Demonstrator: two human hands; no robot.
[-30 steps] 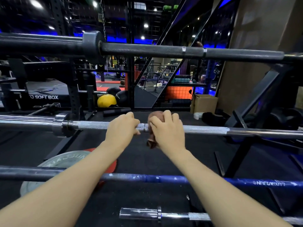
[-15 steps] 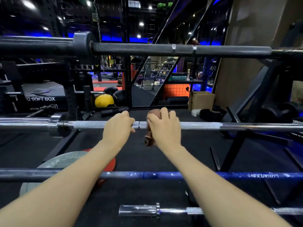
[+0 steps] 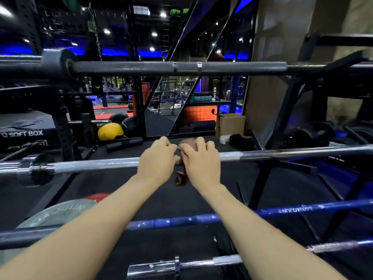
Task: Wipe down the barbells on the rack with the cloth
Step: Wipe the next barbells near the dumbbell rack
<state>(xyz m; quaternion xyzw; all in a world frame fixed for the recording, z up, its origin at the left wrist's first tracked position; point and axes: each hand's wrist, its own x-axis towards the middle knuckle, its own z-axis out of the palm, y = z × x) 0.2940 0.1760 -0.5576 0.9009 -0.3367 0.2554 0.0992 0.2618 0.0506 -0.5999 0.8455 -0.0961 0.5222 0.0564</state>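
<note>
Silver barbell (image 3: 96,165): bright polished metal, glossy at the ends, finely roughened grip along the middle. Cloth (image 3: 182,176): brown, soft, crumpled fabric, matt. Top barbell (image 3: 232,67): dark grey metal, dull, grainy finish. Blue barbell (image 3: 181,221): painted metal, coating chipped and scuffed with pale flecks. Lowest bar (image 3: 181,264): shiny chrome. Floor (image 3: 113,188): black, matt, rubbery-looking. Box (image 3: 231,124): plain brown cardboard. Yellow ball (image 3: 110,131): smooth, slight sheen.

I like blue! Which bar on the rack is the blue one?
The blue bar, just below the shiny silver bar both hands hold. The top bar is dark grey.
</note>
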